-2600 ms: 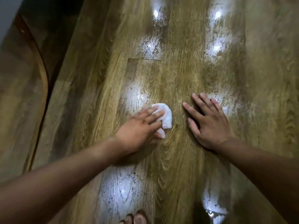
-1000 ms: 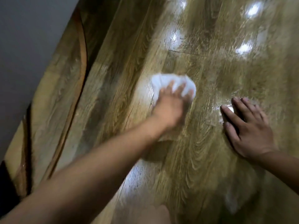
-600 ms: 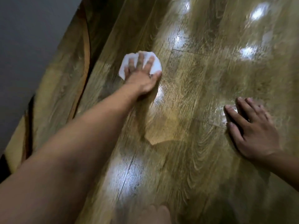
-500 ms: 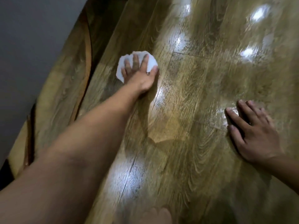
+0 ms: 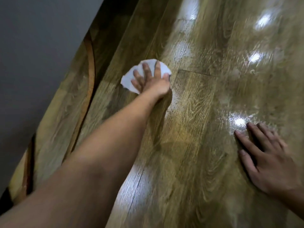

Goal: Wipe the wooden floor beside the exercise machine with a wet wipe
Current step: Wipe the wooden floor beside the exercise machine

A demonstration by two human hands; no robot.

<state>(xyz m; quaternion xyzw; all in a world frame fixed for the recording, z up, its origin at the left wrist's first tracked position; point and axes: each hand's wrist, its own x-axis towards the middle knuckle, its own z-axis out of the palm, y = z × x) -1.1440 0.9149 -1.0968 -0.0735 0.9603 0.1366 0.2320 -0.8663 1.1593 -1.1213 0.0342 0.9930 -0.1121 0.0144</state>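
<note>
Pressing the wet wipe (image 5: 130, 79) flat under my left hand (image 5: 153, 83), I have it on the wooden floor (image 5: 197, 112), far out ahead of me and to my left. It is near the boards that run along the grey surface (image 5: 32, 63) (wall or machine casing, I cannot tell which). The wipe shows white past my fingertips and off the little-finger side, so it lies ahead and left of my palm. My fingers are spread and straight on top of it, pinning it rather than pinching. The arm is stretched long and lies roughly along the planks, whose seams lead away from me and a little rightward. My right hand (image 5: 271, 162) is well apart, low on the right, flat on the floor with fingers loosely fanned; I judge it is bracing me. Only the left hand is placed to work the wipe. At this reach, I judge the easiest next stroke runs back along the grain toward me.
</note>
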